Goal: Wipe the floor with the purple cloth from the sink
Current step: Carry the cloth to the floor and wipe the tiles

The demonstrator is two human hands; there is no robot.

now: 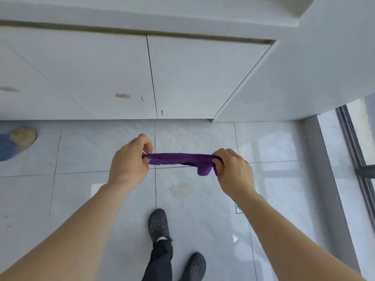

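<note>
Head view, left hand (129,159) and right hand (233,169) each grip clenched on purple cloth (178,159) ends, above floor (81,189)

nubby purple cloth (178,159), glossy floor tiles (203,138)

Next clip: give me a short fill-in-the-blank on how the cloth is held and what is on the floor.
1. The cloth stretched between the left hand and right hand is ____ in colour.
2. The cloth is held by ____ hands.
3. The person's dark shoes stand on a ____ floor.

Missing words: purple; both; tiled
</note>
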